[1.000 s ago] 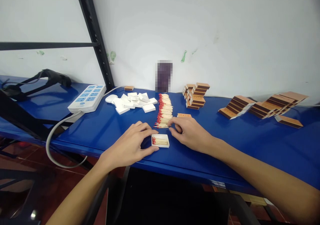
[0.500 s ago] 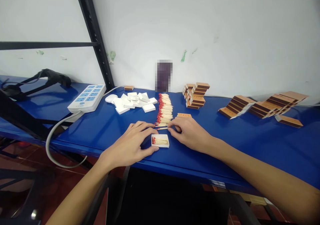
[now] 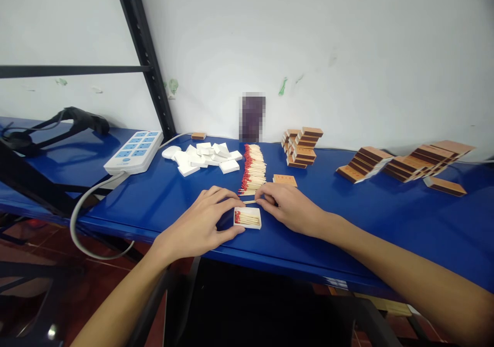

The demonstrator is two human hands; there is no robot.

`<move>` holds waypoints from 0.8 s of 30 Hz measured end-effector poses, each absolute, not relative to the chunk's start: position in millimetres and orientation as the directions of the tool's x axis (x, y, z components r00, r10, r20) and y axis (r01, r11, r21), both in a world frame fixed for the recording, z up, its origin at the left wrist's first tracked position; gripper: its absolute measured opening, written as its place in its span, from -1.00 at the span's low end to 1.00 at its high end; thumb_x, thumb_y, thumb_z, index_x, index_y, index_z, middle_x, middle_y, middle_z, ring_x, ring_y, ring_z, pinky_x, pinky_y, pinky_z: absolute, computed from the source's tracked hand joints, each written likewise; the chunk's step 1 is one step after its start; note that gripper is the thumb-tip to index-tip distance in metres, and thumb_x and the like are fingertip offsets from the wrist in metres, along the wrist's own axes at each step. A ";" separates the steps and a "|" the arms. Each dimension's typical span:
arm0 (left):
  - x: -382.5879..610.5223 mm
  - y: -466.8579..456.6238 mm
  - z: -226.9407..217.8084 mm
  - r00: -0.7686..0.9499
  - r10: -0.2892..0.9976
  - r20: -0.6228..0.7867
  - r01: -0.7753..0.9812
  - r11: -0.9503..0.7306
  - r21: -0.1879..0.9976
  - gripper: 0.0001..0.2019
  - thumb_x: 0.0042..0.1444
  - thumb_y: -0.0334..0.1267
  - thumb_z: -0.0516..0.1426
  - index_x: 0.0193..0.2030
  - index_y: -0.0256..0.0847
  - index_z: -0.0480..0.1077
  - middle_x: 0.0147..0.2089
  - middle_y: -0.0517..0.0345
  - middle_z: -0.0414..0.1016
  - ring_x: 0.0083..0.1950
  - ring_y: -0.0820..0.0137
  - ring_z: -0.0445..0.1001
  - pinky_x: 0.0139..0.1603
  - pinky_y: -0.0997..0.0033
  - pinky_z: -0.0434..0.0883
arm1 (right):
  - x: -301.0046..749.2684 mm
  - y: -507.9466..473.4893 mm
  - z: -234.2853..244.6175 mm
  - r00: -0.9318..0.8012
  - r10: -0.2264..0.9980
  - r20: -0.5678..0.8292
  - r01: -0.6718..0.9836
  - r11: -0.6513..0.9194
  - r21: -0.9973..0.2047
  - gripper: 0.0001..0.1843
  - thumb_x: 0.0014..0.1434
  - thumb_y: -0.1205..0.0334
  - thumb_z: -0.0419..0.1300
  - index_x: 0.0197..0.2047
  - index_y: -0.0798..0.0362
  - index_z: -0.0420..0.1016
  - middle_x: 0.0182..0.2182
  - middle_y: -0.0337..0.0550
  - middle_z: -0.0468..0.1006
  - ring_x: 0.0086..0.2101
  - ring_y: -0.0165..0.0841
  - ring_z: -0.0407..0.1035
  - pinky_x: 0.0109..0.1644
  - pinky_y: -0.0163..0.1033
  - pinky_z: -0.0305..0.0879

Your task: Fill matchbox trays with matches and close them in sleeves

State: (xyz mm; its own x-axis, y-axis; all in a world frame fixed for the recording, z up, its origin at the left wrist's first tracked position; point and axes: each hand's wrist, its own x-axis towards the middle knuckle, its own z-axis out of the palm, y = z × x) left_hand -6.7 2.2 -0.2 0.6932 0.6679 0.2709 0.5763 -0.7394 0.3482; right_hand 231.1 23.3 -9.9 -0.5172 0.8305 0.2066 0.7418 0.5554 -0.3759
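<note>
Near the table's front edge lies a white matchbox tray [image 3: 250, 210] with several red-headed matches [image 3: 247, 218] inside. My left hand [image 3: 208, 223] holds its left end, the thumb at the near corner and the index finger at the far one. Just behind the tray, my right hand [image 3: 283, 203] pinches the plain end of a match [image 3: 249, 202] between thumb and fingertips; its head points left, near my left index finger. Beyond both hands a long row of matches [image 3: 254, 167] runs back toward the wall, heads to the left. An orange matchbox sleeve [image 3: 284, 180] lies behind my right hand.
White trays [image 3: 208, 157] are heaped at the back left, beside a white rounded object [image 3: 170, 152] and a power strip [image 3: 133, 151]. Stacked matchboxes stand at the back [image 3: 303, 149] and to the right [image 3: 365, 163]. A black shelf post [image 3: 148, 54] rises at left.
My right hand has drawn a match slightly toward me, away from the row and closer to the tray. My left hand and the tray have hardly moved.
</note>
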 end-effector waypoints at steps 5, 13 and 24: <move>-6.3 2.0 -0.2 0.691 0.670 0.270 0.579 -0.737 0.349 -0.70 0.25 -0.07 0.14 0.07 -0.08 0.38 0.10 0.09 0.40 0.13 0.19 0.30 0.18 0.09 0.24 | 234.8 22.1 -8.3 -0.561 0.809 0.177 0.725 0.583 -0.366 -0.85 0.33 0.24 -0.04 -0.24 0.03 0.31 -0.35 -0.18 0.40 -0.38 -0.37 0.25 -0.32 -0.26 0.13; -6.6 1.8 0.3 0.689 0.674 0.267 0.581 -0.734 0.351 -0.70 0.24 -0.08 0.14 0.07 -0.07 0.39 0.08 0.10 0.41 0.11 0.19 0.31 0.17 0.11 0.25 | 235.6 20.2 -6.4 -0.571 0.809 0.135 0.719 0.573 -0.393 -0.83 0.34 0.21 -0.06 -0.26 0.03 0.29 -0.35 -0.17 0.41 -0.37 -0.35 0.26 -0.32 -0.24 0.15; -4.7 0.9 0.2 0.618 0.740 0.266 0.659 -0.672 0.338 -0.71 0.21 -0.05 0.16 0.00 -0.11 0.38 -0.04 0.14 0.42 0.00 0.22 0.35 0.06 0.15 0.30 | 234.6 17.2 -2.5 -0.533 0.814 0.230 0.723 0.580 -0.376 -0.80 0.39 0.18 -0.12 -0.23 0.03 0.24 -0.27 -0.11 0.43 -0.32 -0.33 0.29 -0.26 -0.21 0.17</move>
State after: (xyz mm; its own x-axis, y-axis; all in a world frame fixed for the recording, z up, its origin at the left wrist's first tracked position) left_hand -4.7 0.9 0.2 0.6184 0.7396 0.2657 0.6586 -0.6722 0.3383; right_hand 234.6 17.2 -2.5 -0.5332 0.8141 0.2299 0.7228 0.5796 -0.3763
